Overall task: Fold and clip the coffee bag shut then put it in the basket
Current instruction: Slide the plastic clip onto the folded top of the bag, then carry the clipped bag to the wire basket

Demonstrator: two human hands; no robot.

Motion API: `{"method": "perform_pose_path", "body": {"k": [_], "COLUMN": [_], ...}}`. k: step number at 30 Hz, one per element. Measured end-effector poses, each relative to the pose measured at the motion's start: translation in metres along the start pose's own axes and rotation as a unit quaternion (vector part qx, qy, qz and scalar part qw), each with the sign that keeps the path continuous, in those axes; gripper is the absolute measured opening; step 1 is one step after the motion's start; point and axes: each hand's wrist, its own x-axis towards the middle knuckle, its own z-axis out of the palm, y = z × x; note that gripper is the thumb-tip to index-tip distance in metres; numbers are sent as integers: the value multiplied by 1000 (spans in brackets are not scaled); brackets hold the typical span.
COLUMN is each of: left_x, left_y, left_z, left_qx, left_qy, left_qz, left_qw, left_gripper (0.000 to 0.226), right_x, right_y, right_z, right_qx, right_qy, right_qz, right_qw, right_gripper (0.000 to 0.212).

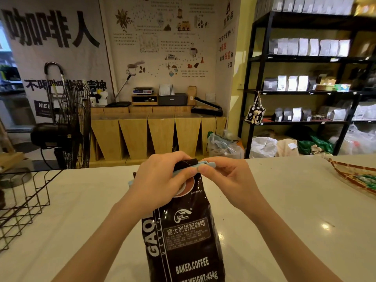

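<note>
A dark brown coffee bag (186,231) stands upright on the white counter (284,210), its top folded over. A light blue clip (205,164) lies across the folded top. My left hand (160,180) wraps over the fold and the clip's left part, covering most of it. My right hand (223,176) pinches the clip's right end between thumb and fingers. A black wire basket (22,202) sits on the counter at the far left.
A woven tray (350,171) with green items lies at the counter's right edge. Beyond the counter stand a black fan (67,129), wooden bins and black shelves (305,90) with coffee bags.
</note>
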Motion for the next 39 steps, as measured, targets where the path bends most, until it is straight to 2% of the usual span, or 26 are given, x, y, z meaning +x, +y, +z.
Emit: {"method": "perform_pose_path", "body": {"k": [5,9,12,14,17,20,22,24,26,28,30,34,36,39], "left_x": [-7,-8,-9,-13,-20,-34,-49,-63,-71,-73,-72,-73,-75,-82], "left_y": [-5,-5,-13,-21,-30,-41,-45,-46,-46,-48,-51,-57,-61,-66], "left_z": [5,4,1,-3,-4,7,19,33,44,49,49,48,46,42], "left_qx": [45,75,112,98,-73,-257,-339,-376,-392,-413,-427,-448,-454,-459], "left_qy": [81,65,45,36,23,-28,-88,-112,-69,-22,-6,13,20,25], "left_qz": [22,36,-3,-49,-161,-273,-302,-297,-306,-325,-340,-368,-382,-394], "left_qw": [995,994,993,993,984,927,887,871,865,851,838,815,805,796], "left_gripper": [33,44,69,88,111,124,132,116,88,70,58,53,56,63], "right_x": [-1,2,3,4,5,5,5,5,4,4,5,3,2,-2], "right_y": [5,5,10,15,19,23,30,36,41,43,43,44,46,50], "right_z": [10,4,-2,-5,-9,-12,-10,-7,-3,-3,-7,-15,-14,1], "right_qx": [-7,41,59,91,114,109,127,129,123,129,129,100,108,87], "right_qy": [21,-24,-34,-39,-67,-64,-30,-5,3,-17,-73,-249,-293,-322], "right_qz": [-2,47,90,129,162,173,192,213,228,237,264,350,380,410], "right_qw": [1000,998,994,987,978,977,973,969,966,963,953,898,871,849], "right_gripper": [16,17,15,11,11,19,16,17,19,23,33,54,59,50]}}
